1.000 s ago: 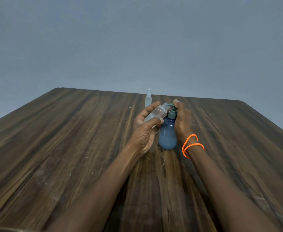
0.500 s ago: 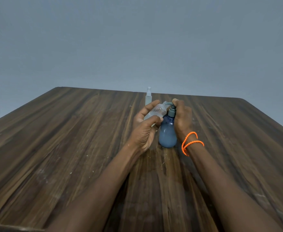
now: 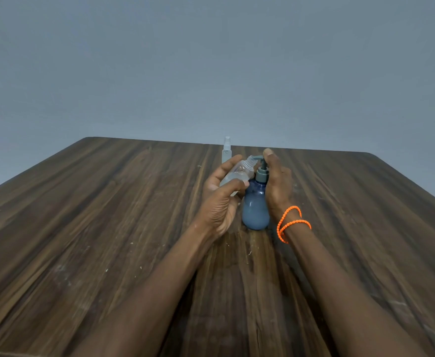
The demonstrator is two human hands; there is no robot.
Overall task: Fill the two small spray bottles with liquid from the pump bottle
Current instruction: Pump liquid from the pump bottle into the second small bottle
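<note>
The round blue translucent plastic pump bottle (image 3: 255, 210) stands mid-bench, holding blue liquid. The left hand (image 3: 221, 199) grips a small clear plastic spray bottle without its cap (image 3: 237, 175), tilted with its open neck at the pump spout; its contents are unclear. The right hand (image 3: 277, 184) curls round the grey pump head. A second capped clear spray bottle (image 3: 226, 150) stands behind. The dark wood-grain bench (image 3: 108, 228) faces a grey wall (image 3: 211, 60). Since the earlier frame, the pump head has risen.

The pump bottle (image 3: 255, 210) was blue with a grey pump; the desk (image 3: 108, 228) dark streaked wood-grain; the bracelet (image 3: 291, 222) orange.
</note>
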